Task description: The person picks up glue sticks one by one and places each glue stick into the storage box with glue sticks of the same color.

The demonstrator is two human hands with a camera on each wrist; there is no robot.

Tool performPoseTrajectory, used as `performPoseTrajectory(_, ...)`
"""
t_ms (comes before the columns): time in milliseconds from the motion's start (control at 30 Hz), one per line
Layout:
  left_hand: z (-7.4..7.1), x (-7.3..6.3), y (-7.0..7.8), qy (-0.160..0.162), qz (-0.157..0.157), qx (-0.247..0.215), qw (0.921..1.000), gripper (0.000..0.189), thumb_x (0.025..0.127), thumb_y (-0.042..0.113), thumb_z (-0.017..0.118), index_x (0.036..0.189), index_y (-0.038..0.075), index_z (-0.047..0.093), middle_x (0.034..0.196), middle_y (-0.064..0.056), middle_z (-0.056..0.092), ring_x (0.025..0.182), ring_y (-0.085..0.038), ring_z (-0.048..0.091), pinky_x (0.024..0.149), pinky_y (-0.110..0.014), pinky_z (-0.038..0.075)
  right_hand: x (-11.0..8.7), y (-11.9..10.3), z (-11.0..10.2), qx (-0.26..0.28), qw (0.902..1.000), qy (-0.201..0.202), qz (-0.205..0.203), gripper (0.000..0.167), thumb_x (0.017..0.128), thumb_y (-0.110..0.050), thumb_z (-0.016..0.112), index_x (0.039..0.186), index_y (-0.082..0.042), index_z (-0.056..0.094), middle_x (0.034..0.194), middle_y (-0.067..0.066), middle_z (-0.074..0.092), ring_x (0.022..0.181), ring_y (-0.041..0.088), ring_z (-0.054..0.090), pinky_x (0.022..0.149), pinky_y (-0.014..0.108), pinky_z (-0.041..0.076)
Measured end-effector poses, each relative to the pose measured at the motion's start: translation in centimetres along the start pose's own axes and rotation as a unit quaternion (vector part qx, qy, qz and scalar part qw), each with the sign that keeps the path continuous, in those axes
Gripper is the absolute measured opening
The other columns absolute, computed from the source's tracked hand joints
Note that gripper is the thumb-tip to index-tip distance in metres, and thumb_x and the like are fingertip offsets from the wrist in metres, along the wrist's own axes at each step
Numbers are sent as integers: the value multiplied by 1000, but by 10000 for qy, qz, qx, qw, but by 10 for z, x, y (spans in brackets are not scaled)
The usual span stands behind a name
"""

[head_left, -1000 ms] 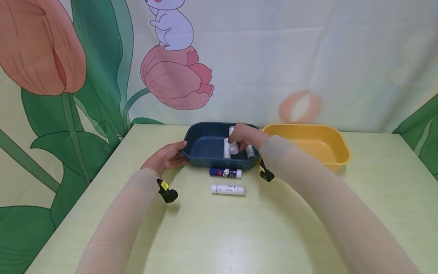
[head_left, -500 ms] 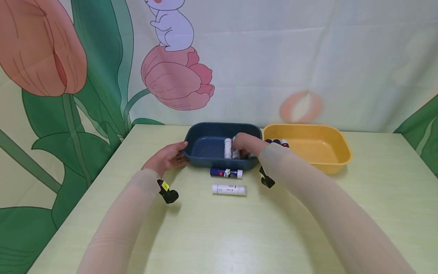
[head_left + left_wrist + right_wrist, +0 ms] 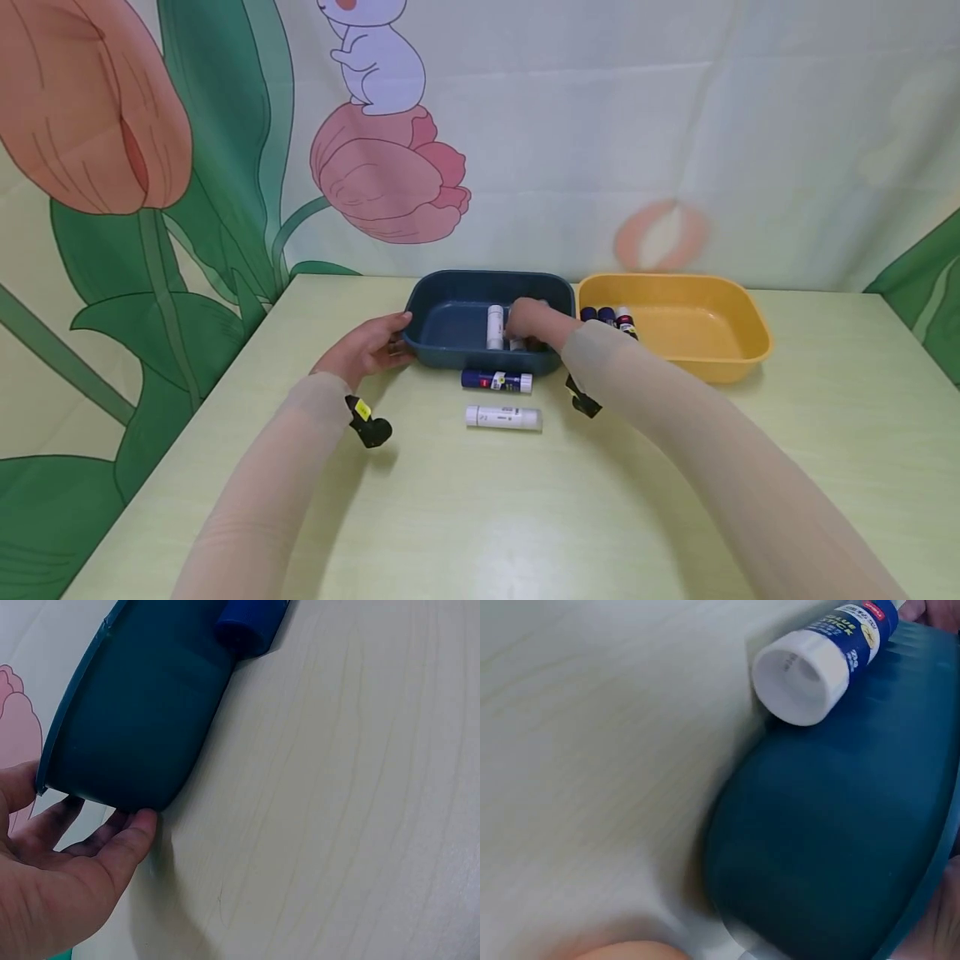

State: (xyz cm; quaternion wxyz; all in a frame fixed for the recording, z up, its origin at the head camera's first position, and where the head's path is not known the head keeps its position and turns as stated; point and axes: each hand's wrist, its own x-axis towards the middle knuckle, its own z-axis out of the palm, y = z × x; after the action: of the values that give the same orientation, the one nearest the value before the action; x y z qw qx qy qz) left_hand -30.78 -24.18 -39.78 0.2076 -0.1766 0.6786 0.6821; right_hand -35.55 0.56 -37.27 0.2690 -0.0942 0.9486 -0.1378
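Note:
My left hand (image 3: 367,346) holds the left end of the blue bin (image 3: 450,357), one digit at the rim and the other fingers against its outer wall. Inside the bin's right half, my right hand (image 3: 532,321) is curled down over white sticks; its fingertips are hidden and I cannot tell whether they pinch one. One white stick (image 3: 495,327) lies just left of that hand, and another (image 3: 517,343) shows partly under it. In front of the bin lies a blue glue stick (image 3: 495,382) with a white end, and nearer still a white stick (image 3: 502,417).
A yellow bin (image 3: 697,367) stands right beside the blue one, with several dark blue sticks (image 3: 607,317) at its left end, partly behind my right sleeve. Both bins sit at the back of the pale table (image 3: 487,517), before a printed backdrop (image 3: 540,150).
My right hand has lowered a white stick into the blue bin and shifted slightly lower there. Its forearm dropped, showing the sticks in the yellow bin. My left hand stayed in place.

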Motion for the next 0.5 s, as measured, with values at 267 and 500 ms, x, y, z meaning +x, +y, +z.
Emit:
performPoseTrajectory(267,5,-1,-4,-30,47,-51,10000,56,111,30,39,162,9,27,148,-14,42,139,-27,40,127,-46,31,-43,9,-13,260,9949,789,-573,58,109,-28,49,157,1,33,140,19,60,98,24,67,100,36,57)
performPoseTrajectory(500,0,-2,-1,-15,95,-90,9999,57,112,30,37,163,10,24,161,-19,33,148,-30,34,128,-47,28,-102,18,-10,467,9679,1367,-2058,46,106,-23,54,146,0,52,124,19,67,94,27,63,87,37,55)
